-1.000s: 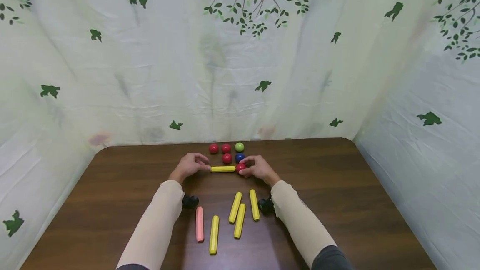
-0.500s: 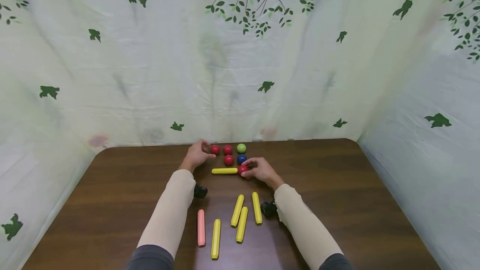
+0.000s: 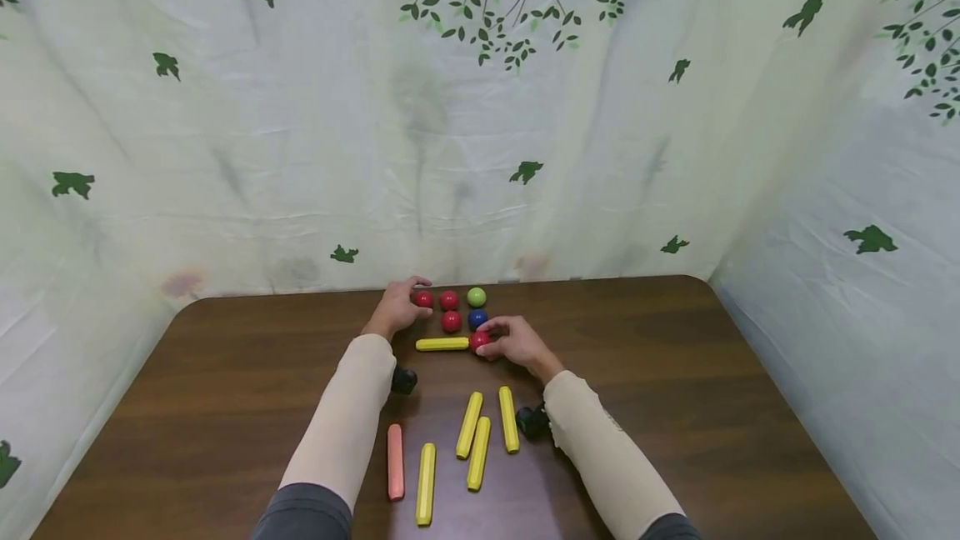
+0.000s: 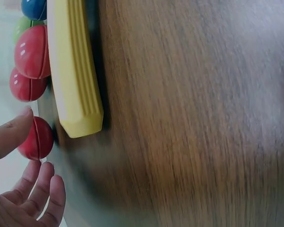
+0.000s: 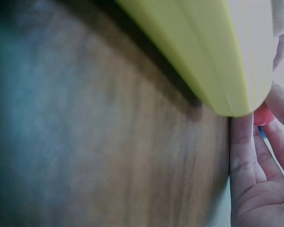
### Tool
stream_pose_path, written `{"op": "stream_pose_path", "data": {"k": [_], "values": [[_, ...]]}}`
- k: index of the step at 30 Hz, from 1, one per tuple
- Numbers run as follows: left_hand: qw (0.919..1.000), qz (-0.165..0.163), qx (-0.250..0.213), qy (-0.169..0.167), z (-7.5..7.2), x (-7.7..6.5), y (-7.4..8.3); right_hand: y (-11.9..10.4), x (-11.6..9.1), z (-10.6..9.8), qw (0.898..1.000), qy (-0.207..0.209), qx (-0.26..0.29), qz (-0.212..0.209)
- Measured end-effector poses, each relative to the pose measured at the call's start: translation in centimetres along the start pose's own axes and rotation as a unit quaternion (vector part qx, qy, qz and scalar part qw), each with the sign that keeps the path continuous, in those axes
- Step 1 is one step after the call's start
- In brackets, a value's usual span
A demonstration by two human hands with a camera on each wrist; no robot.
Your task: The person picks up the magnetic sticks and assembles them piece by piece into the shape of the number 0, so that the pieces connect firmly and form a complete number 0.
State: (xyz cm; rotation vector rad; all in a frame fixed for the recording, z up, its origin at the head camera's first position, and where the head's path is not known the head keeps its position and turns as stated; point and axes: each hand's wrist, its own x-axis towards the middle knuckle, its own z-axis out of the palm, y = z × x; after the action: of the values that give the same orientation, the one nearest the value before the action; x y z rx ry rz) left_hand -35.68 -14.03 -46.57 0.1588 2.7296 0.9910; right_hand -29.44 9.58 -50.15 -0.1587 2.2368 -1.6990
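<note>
Thumb and curved fingers of my left hand (image 3: 396, 307) hold the leftmost red ball (image 3: 423, 299) of the back row; the left wrist view shows the ball (image 4: 38, 139) between them. My right hand (image 3: 517, 342) pinches another red ball (image 3: 478, 341) at the right end of a crosswise yellow ridged stick (image 3: 442, 344). In the right wrist view a near yellow stick (image 5: 217, 61) hides much of that ball. Further balls stand close by: a red one (image 3: 449, 300) and a green one (image 3: 476, 297) behind, a red one (image 3: 451, 322) and a blue one (image 3: 477, 319) in front.
Nearer on the brown table (image 3: 637, 357) lie a pink stick (image 3: 395, 462) and several yellow sticks (image 3: 424, 484), between the forearms. A dark wrist camera (image 3: 403, 380) sits under each wrist. Pale leaf-patterned cloth (image 3: 435, 148) hangs behind the table's far edge.
My left hand has left the left end of the crosswise yellow stick and moved forward to the back-left red ball. My right hand stays at its red ball. The head view shifts slightly.
</note>
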Motion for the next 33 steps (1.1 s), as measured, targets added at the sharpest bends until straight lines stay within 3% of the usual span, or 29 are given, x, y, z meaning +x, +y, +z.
{"op": "stream_pose_path", "data": {"k": [6,11,20,24,33], "values": [[0.9999,0.014,0.005,0.005,-0.1,-0.3,-0.4,-0.2,0.0,0.4,1.0,-0.003,0.0,-0.003],[0.9998,0.004,0.014,0.011,-0.2,-0.6,-0.6,-0.4,-0.1,0.7,1.0,-0.002,-0.005,-0.008],[0.9977,0.014,0.065,0.011,-0.9,-1.4,-0.9,-0.4,-0.3,0.9,1.0,-0.001,0.008,-0.016],[0.9982,0.016,0.057,0.001,-1.4,-2.0,-1.6,-0.3,-0.2,0.8,1.0,-0.001,0.003,-0.011],[0.9983,0.053,0.017,-0.02,-1.8,-3.1,-2.7,-0.3,-0.3,0.4,1.0,0.009,-0.001,-0.004]]}}
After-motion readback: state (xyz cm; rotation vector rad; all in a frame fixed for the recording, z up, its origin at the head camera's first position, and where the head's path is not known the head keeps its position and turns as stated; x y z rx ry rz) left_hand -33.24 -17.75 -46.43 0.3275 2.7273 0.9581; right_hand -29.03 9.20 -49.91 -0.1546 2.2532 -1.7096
